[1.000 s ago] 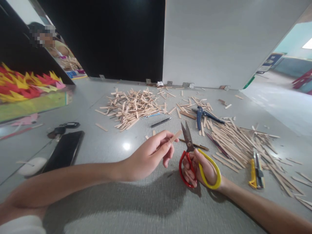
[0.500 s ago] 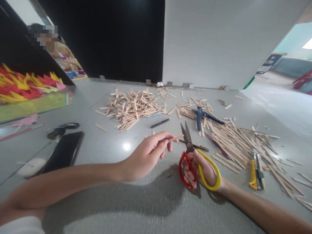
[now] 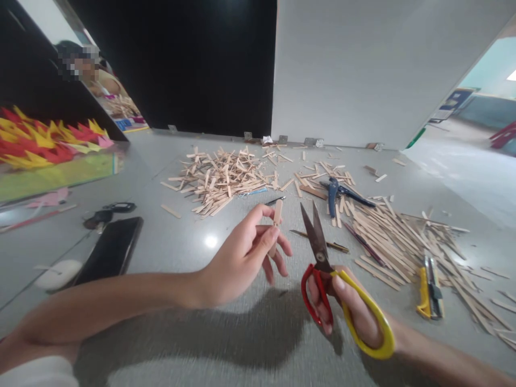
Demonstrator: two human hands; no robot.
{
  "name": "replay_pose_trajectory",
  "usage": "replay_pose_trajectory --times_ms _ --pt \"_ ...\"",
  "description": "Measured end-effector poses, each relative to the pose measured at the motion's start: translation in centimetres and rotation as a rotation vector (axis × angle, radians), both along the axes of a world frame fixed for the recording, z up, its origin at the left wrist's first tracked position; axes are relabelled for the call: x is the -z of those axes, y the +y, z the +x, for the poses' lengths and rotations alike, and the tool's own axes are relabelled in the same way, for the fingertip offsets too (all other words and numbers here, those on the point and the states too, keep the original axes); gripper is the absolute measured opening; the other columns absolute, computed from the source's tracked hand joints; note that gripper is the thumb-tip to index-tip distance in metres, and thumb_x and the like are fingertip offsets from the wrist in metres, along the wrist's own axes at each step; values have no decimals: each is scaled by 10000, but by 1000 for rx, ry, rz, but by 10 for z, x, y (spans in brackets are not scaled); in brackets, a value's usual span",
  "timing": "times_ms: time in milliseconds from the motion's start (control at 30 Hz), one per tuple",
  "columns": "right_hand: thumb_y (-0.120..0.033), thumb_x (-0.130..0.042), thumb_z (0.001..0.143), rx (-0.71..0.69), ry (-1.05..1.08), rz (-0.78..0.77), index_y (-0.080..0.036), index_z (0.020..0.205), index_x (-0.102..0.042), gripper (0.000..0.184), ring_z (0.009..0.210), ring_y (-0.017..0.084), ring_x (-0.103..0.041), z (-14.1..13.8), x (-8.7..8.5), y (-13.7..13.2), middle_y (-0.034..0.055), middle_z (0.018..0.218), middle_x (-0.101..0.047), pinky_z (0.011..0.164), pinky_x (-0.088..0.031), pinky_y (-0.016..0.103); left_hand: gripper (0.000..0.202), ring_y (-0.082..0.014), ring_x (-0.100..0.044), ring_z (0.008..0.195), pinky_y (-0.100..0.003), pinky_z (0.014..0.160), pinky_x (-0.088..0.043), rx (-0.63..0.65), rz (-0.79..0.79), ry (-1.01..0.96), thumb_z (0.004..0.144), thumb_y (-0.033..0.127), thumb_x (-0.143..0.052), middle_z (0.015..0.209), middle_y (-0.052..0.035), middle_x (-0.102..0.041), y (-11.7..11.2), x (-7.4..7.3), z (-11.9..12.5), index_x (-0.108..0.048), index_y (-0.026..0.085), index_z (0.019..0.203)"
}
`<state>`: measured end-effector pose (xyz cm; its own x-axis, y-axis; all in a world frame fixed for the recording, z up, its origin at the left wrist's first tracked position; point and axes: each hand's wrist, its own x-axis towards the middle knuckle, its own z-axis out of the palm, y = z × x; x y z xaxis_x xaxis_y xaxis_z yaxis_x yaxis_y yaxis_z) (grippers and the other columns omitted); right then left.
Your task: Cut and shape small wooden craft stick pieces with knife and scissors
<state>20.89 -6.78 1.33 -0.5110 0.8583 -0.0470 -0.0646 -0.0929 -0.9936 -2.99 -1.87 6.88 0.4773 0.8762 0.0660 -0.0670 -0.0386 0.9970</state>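
Note:
Pinched between the thumb and fingers of my left hand (image 3: 245, 250) is a short wooden stick (image 3: 278, 212), held nearly upright. My right hand (image 3: 357, 303) grips scissors (image 3: 320, 252) by one red and one yellow handle, with the dark blades parted and pointing away from me. A gap separates the blades from the stick. Beyond my left hand lies a heap of short cut sticks (image 3: 226, 180). To the right of the scissors is a spread of longer wooden sticks (image 3: 387, 231). A thin pen-like tool (image 3: 336, 246) lies behind the blades.
Blue-handled pliers (image 3: 332, 196) and a yellow box cutter (image 3: 429, 290) lie on the right. A phone (image 3: 110, 250), keys (image 3: 99, 217) and a white round object (image 3: 58, 274) are at left. Upright black (image 3: 193, 64) and white (image 3: 363, 70) panels border the back. A person (image 3: 94, 75) sits beyond.
My left hand has turned the stick from nearly level to upright and spread its lower fingers. My right hand has drawn the scissors slightly back and right, away from the stick.

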Motion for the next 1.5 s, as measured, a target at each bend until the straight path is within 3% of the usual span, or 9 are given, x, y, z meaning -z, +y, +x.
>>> replay_pose_trajectory --times_ms 67,200,367,667,933,1033,1267,1500 --pt "-810 -458 1029 -35 -49 11 -198 867 -611 651 523 122 -509 2 -18 -10 -13 651 -566 531 -432 250 272 -179 -763 733 -282 582 -643 -17 -27 -48 1118 490 -551 898 12 -683 -2 -2 1 -442 246 1162" --pt "-789 -469 1040 -108 -170 4 -216 927 -574 593 604 133 -512 7 -38 -24 -4 753 -545 580 -460 264 285 -184 -780 872 -367 813 -719 -22 21 -74 1100 439 -618 951 -8 -685 -6 -1 4 -470 225 1217" --pt "-783 -473 1043 -114 -226 -73 -218 993 -574 576 585 127 -475 12 -30 -31 -27 736 -512 566 -475 261 264 -201 -783 932 -371 834 -728 -41 60 -68 1112 369 -588 1000 -35 -711 -10 2 6 -449 236 1292" --pt "-794 -439 1046 -117 -295 -77 -226 920 -543 591 554 121 -470 12 -28 -30 -32 690 -518 558 -469 262 230 -183 -758 931 -324 836 -718 -74 129 -45 1102 254 -524 983 -41 -696 -6 1 6 -410 225 1299" --pt "-899 -416 975 -87 -364 -100 -251 819 -470 668 409 80 -345 3 -22 -25 -83 530 -410 390 -297 212 194 -195 -775 932 -353 864 -711 -67 161 18 1107 236 -491 1006 -51 -717 -8 2 6 -402 228 1279" --pt "-892 -442 972 -66 -383 -116 -257 778 -448 665 386 67 -310 -1 -25 -25 -91 509 -382 359 -243 203 174 -192 -776 941 -352 872 -711 -60 175 19 1112 220 -468 1005 -50 -721 -7 3 5 -401 227 1272" --pt "-934 -380 959 -89 -422 -112 -260 752 -417 706 392 65 -316 -5 -39 -24 -90 494 -384 382 -254 205 164 -188 -777 935 -363 874 -723 -60 251 19 1115 199 -445 1014 -55 -734 -6 6 5 -420 221 1275" --pt "-968 -304 944 -92 -442 -63 -263 698 -389 751 383 70 -342 -12 -43 -25 -80 454 -373 388 -252 218 147 -181 -783 937 -313 824 -724 -40 189 -49 1123 184 -448 1006 -56 -728 -6 8 5 -436 215 1266"
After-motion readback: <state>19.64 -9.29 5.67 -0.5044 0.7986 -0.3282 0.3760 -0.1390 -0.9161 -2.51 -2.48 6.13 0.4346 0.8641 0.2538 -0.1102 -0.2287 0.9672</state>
